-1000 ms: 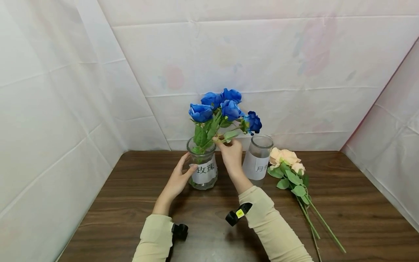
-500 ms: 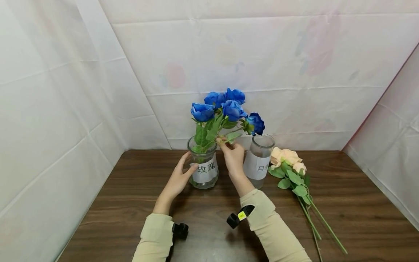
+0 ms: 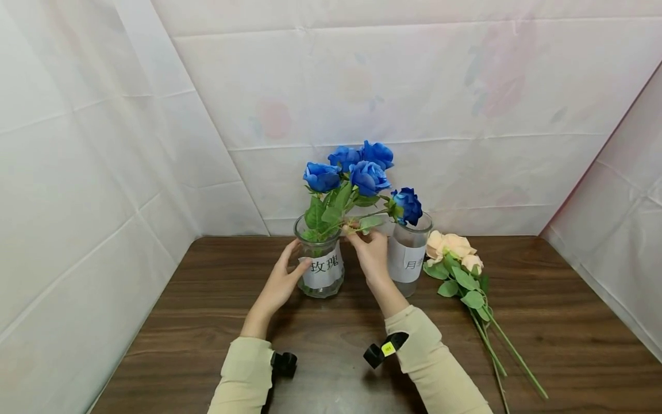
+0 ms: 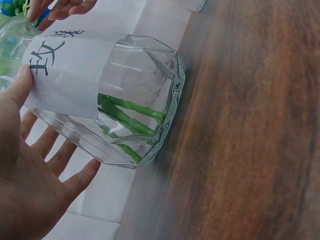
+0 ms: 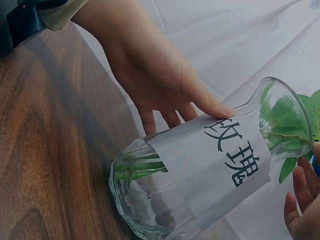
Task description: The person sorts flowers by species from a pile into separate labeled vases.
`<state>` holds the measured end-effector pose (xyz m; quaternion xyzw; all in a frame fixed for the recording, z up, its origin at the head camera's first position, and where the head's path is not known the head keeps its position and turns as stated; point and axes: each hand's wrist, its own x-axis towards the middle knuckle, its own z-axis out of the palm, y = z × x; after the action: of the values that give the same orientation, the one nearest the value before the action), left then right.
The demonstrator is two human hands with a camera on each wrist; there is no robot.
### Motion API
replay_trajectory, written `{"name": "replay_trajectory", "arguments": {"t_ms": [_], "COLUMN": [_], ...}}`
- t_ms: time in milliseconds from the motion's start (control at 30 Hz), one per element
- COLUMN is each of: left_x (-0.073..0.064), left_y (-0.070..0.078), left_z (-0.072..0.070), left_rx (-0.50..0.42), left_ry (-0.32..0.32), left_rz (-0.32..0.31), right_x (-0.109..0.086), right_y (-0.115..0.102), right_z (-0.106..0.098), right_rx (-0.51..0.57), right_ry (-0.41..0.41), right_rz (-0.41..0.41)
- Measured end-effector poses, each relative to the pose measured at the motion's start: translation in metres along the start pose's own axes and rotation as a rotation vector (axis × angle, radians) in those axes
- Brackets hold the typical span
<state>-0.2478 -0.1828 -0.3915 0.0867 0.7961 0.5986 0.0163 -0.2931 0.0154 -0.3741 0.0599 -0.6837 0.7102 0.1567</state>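
1. At the left we see white cloth (image 3: 103,172) hanging beside and behind the desk (image 3: 170,333)
2. We see the left hand (image 3: 280,282) spread wide against the left side of the first vase (image 3: 319,252), its thumb touching the vase's white label (image 3: 324,272), which reads 玫瑰
3. This vase stands upright on the desk, and through its glass in the left wrist view we see green stems (image 4: 131,109)
4. Above its rim we count four bright blue roses (image 3: 369,178) with green leaves (image 3: 315,214)
5. Next we find the right hand (image 3: 373,256) just right of the rim, pinching the stem of the dark blue rose (image 3: 407,206); its bloom leans right and overlaps the second vase (image 3: 412,237) in our head view
6. That vase stands upright, banded with white paper (image 3: 404,261)
7. Farthest right, we see peach flowers (image 3: 450,247) lying on the desk just beside it, stems pointing towards us
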Motion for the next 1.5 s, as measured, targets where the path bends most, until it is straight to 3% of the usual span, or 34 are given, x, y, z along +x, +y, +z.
{"name": "replay_trajectory", "arguments": {"t_ms": [467,800,900,1100,1400,1500], "left_x": [0.000,-0.001,-0.001,0.001,0.001,0.001], "left_y": [0.000,-0.001,-0.001,0.000,0.000,0.001], "left_z": [0.000,-0.001,-0.001,0.001,0.000,0.001], "left_rx": [0.009,0.016,0.015,0.017,0.026,0.028], "left_ry": [-0.003,-0.004,-0.006,-0.013,-0.003,-0.001], "left_rz": [0.002,-0.001,0.000,-0.005,-0.009,-0.003], "right_x": [-0.010,0.000,0.004,0.012,0.016,0.016], "right_y": [0.004,-0.010,-0.013,-0.017,-0.016,-0.017], "right_z": [-0.011,-0.005,-0.002,0.005,0.006,0.003], "right_rx": [0.031,0.108,0.013,-0.216,-0.134,-0.134], "right_ry": [-0.031,0.030,0.057,0.021,-0.017,-0.044], "right_rz": [0.006,0.002,-0.011,-0.062,0.107,0.125]}}
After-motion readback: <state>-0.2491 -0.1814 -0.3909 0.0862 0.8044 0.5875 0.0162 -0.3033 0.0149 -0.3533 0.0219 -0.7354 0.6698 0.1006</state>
